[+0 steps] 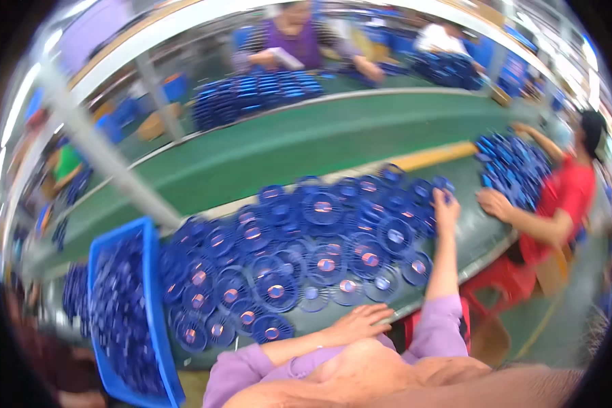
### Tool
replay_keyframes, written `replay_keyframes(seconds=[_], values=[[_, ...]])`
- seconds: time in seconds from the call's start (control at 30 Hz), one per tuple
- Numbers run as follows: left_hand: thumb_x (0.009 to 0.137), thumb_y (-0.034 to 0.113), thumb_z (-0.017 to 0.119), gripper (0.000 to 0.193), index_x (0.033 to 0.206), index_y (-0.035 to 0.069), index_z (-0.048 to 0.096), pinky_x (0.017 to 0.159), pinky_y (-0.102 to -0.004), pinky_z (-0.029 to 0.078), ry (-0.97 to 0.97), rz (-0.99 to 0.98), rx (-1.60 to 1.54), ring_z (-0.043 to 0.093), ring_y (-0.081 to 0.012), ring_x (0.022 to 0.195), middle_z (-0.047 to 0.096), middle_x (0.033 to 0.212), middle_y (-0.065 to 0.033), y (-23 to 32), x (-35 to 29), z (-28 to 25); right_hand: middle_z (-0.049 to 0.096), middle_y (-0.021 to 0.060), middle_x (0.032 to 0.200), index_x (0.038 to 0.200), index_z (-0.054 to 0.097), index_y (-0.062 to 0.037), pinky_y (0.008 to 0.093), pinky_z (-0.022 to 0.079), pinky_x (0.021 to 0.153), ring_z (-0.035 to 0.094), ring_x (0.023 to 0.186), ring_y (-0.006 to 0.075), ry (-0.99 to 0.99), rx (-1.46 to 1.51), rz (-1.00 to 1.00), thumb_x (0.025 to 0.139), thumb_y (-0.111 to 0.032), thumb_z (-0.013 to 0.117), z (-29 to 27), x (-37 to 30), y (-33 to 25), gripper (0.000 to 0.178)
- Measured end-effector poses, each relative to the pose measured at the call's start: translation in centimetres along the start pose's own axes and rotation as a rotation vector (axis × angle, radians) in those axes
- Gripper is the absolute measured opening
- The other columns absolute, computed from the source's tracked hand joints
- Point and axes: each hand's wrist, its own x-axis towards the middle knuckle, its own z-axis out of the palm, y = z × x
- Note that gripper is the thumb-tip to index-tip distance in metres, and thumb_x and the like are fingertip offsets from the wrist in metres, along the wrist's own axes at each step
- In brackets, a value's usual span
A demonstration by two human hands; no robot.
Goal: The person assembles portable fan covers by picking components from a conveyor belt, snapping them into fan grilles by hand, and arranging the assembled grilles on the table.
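Many blue round fan grilles, most with an orange and white centre, lie overlapping in a wide heap in front of me. My left hand rests at the near edge of the table, fingers stretched out and holding nothing. At the heap's right end, my right arm reaches forward. There my right hand has its fingers closed on the rim of a small blue fan grille. The picture is blurred, and part of that grille is hidden by the fingers.
A blue crate full of small blue parts stands at the left. Behind the heap runs a green conveyor belt. At the right, a person in red handles a pile of blue parts. Another person works across the belt, behind stacked blue parts.
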Motion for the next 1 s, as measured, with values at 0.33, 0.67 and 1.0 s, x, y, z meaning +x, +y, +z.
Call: replay_keyframes(seconds=[0.33,0.67,1.0], values=[[0.085,0.031,0.059,0.039,0.117,0.008,0.056,0.107,-0.0535,0.035,0.198,0.1,-0.047,0.035,-0.0396,0.137,0.039,0.145,-0.0197,-1.2,-0.3,4.0,0.064,0.0121,0.109,0.123,0.057,0.0082,0.0281,0.054,0.073,0.061,0.092,0.0166,-0.019,0.05,-0.094,0.093,-0.035,0.066,-1.3,3.6,6.1,0.054],[0.092,0.036,0.055,0.062,0.143,0.005,0.039,0.109,-0.0463,0.034,0.106,-0.159,-0.435,0.038,-0.0363,0.134,0.037,0.147,-0.0211,-0.8,0.0,2.8,0.064,0.0058,0.093,0.106,0.064,0.0036,0.0252,0.05,0.062,0.057,0.075,0.0119,-0.036,0.078,-0.085,0.094,-0.036,0.066,-1.9,4.5,6.9,0.041],[0.091,0.034,0.055,0.061,0.142,0.005,0.039,0.107,-0.0455,0.036,0.088,-0.204,-0.491,0.039,-0.0366,0.132,0.037,0.147,-0.0207,-0.2,-0.1,1.6,0.066,0.0074,0.097,0.11,0.064,0.0036,0.0256,0.052,0.063,0.06,0.078,0.0129,-0.018,0.1,-0.07,0.093,-0.037,0.066,-1.5,3.4,5.5,0.044]])
